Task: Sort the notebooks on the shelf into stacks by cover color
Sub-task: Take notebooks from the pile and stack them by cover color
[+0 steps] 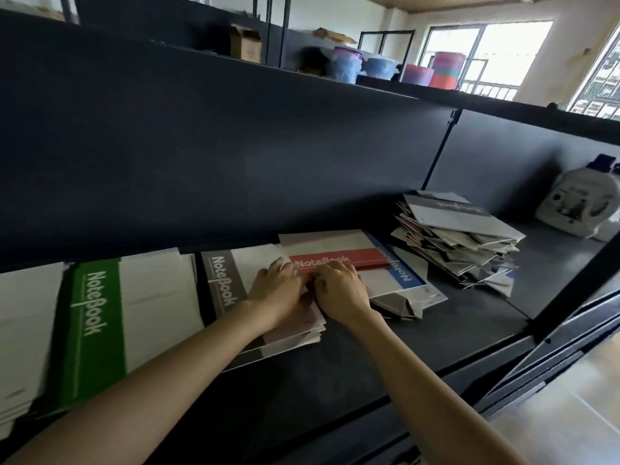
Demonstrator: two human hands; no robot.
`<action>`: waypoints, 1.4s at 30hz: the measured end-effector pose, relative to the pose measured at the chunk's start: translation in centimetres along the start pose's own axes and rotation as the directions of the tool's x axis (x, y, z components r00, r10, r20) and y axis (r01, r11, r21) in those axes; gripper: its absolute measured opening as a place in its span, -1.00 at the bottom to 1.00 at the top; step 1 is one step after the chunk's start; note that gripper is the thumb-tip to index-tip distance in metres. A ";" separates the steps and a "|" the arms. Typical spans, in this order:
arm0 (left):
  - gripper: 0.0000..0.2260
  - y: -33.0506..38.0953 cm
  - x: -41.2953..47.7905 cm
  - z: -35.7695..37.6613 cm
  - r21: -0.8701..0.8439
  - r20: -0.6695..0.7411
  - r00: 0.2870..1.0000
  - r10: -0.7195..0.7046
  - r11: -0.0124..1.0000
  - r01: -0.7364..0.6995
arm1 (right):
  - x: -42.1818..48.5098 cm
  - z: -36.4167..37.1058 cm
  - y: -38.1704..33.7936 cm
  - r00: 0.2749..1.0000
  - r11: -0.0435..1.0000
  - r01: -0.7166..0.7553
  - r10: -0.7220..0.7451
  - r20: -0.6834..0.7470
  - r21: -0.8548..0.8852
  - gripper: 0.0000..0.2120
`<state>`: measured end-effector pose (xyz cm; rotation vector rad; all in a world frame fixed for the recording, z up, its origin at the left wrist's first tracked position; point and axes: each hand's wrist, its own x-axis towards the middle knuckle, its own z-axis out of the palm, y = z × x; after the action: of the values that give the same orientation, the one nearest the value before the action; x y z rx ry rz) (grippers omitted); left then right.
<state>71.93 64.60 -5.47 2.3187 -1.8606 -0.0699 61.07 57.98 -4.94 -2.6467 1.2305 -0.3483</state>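
The dark shelf (385, 347) is crowded. To your right, a ragged pile of notebooks (459, 243) leans in all directions, and past it a white jug (577, 203) sits against the back panel. The upper shelf board (201, 146) hangs low over the back of your work area. A cardboard box (246, 45) and plastic tubs (349, 65) stand higher up.

The red notebook (339, 260) lies flat in the middle of the shelf, on top of a blue notebook (402, 266) and overlapping a grey notebook (223, 283). Its red band runs left to right across your view, and its white title reads upright to you. The grey band and the green notebook (97, 313) at your left run away from you instead, with their titles turned sideways. The cover is white apart from the red band.

Your left hand (275, 286) and right hand (339, 290) sit side by side, touching, at the band's near edge. The fingers of both are bent down onto the cover. Their tips are hidden, so I cannot tell whether they pinch it.
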 end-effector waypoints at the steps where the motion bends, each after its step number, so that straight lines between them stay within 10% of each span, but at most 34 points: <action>1: -0.66 0.3 0.4 0.2 0.001 0.017 1.000 -0.004 1.000 0.004 | 0.5 0.0 0.5 1.000 1.000 0.011 -0.011 0.005 0.000 -0.71; 42: -0.73 0.3 1.5 1.5 -0.034 -0.113 0.992 -0.058 0.998 0.054 | 6.2 0.4 2.5 0.964 0.964 0.177 -0.130 0.232 -0.196 -0.47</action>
<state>71.79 62.98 -6.81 2.3028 -1.7287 0.0259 63.23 51.63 -5.19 -2.8785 1.0493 0.0581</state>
